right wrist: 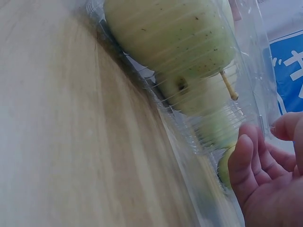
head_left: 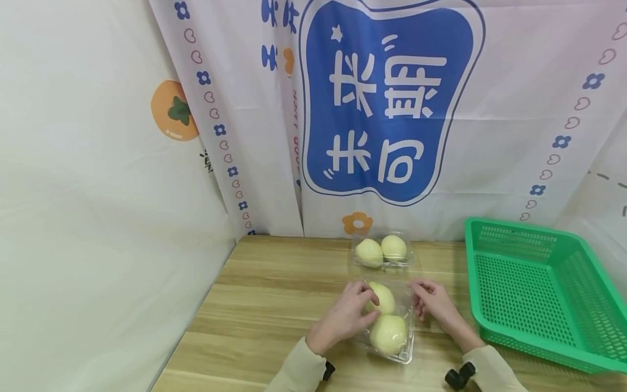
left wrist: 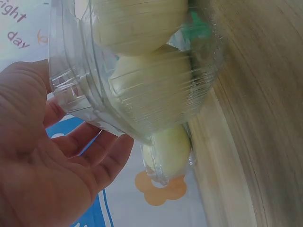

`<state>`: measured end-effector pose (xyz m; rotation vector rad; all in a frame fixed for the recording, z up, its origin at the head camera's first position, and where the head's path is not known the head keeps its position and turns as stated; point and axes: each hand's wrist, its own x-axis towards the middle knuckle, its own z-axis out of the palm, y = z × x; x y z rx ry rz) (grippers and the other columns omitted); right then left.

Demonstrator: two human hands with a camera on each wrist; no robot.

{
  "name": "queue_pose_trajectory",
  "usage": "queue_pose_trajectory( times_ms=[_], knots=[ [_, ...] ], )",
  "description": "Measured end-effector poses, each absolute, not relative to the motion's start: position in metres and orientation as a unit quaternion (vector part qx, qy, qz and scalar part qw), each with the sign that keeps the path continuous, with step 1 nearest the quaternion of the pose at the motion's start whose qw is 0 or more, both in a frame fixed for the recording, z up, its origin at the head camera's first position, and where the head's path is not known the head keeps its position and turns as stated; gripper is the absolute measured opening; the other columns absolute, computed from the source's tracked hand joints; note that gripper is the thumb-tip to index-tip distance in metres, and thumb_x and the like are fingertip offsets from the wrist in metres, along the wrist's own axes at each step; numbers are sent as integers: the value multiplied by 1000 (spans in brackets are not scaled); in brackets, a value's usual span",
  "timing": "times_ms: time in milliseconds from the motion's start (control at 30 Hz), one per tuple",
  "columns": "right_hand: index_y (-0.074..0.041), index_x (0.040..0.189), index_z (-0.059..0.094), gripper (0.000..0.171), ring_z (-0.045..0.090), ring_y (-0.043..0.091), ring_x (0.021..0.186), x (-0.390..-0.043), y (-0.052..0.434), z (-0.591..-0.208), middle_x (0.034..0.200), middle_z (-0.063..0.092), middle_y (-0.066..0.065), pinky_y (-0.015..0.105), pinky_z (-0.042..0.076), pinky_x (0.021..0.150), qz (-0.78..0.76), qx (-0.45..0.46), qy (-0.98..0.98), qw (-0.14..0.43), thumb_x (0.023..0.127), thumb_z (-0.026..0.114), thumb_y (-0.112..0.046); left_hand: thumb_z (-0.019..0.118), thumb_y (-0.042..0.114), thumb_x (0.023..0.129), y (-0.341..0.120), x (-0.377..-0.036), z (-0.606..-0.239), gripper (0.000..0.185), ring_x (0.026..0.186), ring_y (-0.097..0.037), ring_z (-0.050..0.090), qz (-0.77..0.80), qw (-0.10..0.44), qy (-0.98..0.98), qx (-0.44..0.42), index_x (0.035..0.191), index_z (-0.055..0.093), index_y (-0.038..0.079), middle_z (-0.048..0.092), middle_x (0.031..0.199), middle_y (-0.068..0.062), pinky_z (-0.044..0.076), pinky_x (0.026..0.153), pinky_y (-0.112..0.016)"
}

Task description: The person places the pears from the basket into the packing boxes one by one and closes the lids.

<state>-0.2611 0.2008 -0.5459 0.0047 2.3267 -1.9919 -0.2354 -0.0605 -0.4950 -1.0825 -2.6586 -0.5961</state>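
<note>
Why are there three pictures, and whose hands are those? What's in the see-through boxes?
The hands belong to a person wearing three small cameras. The big picture comes from a camera on the head, looking down at a light wooden table. The other two come from cameras on each wrist, so they look very close up and tilted.

On the table lies a clear plastic box with two pale yellow-green pears inside. The left hand rests its fingers on the box's left side, and the right hand touches its right edge. The left wrist view shows that hand beside the box wall.

Behind it sits a second clear plastic box of pears. To the right lies a green plastic basket with holes.
</note>
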Motion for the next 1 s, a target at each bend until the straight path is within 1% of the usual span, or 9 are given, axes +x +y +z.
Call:
queue_pose_trajectory(
  times_ms=[167,267,400,533,700,833,1000],
  knots=[
    [9,123,58,47,56,12,50,-260,200,-545,67,60,4,32,53,45,-649,-2,760,38,98,60,-30,73,30,88,-61,-235,-496,16,110,-17,52,-199,110,-901,-369,99,68,19,59,114,0,49,89,-23],
    [10,124,57,46,56,13,50,-259,199,-545,68,60,5,31,52,45,-649,-5,760,37,98,60,-28,71,31,89,-61,-236,-496,17,112,-18,53,-199,108,-903,-366,100,68,19,59,115,-2,49,92,-25],
    [10,123,57,42,56,13,50,-259,199,-545,68,59,6,31,52,44,-650,-3,759,36,99,59,-25,68,31,92,-61,-236,-495,18,116,-20,52,-213,91,-908,-350,103,66,16,58,121,-5,50,96,-30],
    [10,122,58,38,56,12,50,-260,199,-546,68,59,5,30,52,44,-649,-2,760,36,100,57,-21,62,31,95,-63,-238,-496,28,122,-23,51,-233,64,-915,-322,116,61,12,54,129,-8,48,102,-35],
    [10,120,58,33,55,11,50,-262,200,-549,67,59,4,28,51,44,-646,-7,762,35,100,54,-16,56,35,98,-67,-241,-499,51,125,-26,52,-255,28,-921,-292,139,45,6,49,138,-15,47,105,-38],
    [11,120,58,31,55,11,51,-262,200,-549,67,59,3,28,51,45,-646,-11,762,32,100,54,-14,50,40,100,-69,-243,-501,59,128,-28,52,-267,1,-922,-279,146,37,4,46,142,-17,46,106,-41],
    [12,119,58,31,55,10,52,-261,199,-549,67,60,3,27,51,45,-648,-15,761,25,100,55,-13,41,46,103,-70,-244,-504,64,133,-30,48,-269,-31,-924,-270,151,29,7,41,149,-17,45,108,-43]
  ],
)
